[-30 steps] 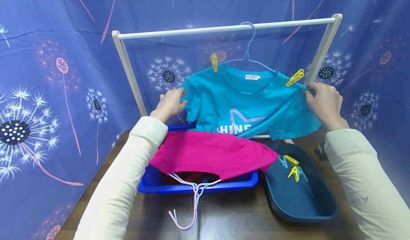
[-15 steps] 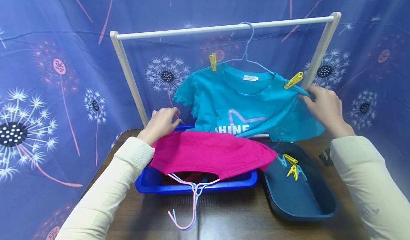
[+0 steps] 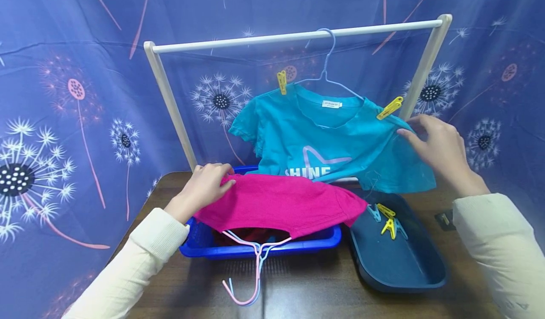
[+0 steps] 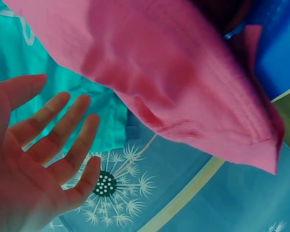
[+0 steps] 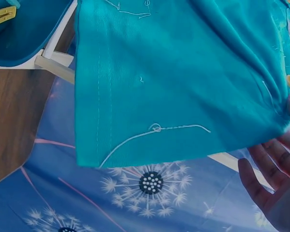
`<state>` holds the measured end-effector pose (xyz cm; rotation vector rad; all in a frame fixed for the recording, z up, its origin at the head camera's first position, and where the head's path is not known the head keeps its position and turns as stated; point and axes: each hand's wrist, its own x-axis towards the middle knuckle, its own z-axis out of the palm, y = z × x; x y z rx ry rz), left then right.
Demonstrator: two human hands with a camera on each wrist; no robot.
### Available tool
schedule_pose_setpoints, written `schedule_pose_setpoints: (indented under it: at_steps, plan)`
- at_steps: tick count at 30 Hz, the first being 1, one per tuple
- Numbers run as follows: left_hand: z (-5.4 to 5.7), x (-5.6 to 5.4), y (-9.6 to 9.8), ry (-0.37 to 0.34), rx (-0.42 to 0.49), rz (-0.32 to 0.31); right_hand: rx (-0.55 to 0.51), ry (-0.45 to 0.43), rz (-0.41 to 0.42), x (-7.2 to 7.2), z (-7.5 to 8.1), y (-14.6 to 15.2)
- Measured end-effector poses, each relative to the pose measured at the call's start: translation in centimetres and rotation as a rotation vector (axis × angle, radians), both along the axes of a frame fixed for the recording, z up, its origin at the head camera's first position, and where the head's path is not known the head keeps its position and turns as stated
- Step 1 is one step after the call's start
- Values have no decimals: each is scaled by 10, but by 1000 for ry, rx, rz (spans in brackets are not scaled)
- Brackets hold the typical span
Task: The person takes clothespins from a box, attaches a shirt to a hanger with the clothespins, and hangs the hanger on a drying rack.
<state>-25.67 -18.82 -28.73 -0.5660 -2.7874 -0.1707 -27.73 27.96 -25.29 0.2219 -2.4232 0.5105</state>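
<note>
A teal T-shirt [image 3: 323,134] hangs on a light blue hanger [image 3: 325,68], with yellow clothespins [image 3: 282,82] at both shoulders. My right hand [image 3: 444,146] is at its right-hand sleeve. In the right wrist view, the fingers look loosely extended, and the sleeve edge lies between them and the thumb. My left hand [image 3: 206,184] hovers at the left end of a pink garment [image 3: 276,200]. Its fingers are relaxed and hold nothing in the left wrist view. Pink and light blue hangers [image 3: 258,262] stick out from the pink garment's neckline.
The pink garment lies across a blue basket [image 3: 259,251], where dark cloth shows inside. To the right, a dark tray [image 3: 398,267] contains yellow and blue clothespins [image 3: 389,226]. The drying rack's white rail [image 3: 255,39] spans the back, before a patterned curtain.
My left hand has left the teal sleeve and come down to the pink garment's left end. The right hand has shifted slightly right and down, its thumb and fingers looser at the sleeve.
</note>
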Motion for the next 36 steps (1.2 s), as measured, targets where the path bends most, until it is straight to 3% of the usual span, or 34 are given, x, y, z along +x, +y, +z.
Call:
schedule_pose_setpoints:
  at_steps: [12,20,26,36]
  plan:
    - [-13,28,-24,21,7,13,56,86,12,32,-7,7]
    - [-21,44,-32,32,-19,1,134,189,86,48,-24,8]
    - [-27,53,-32,43,-57,-32,214,150,127,52,-42,6]
    - [-40,60,-33,57,-97,-87,316,47,215,46,-79,7]
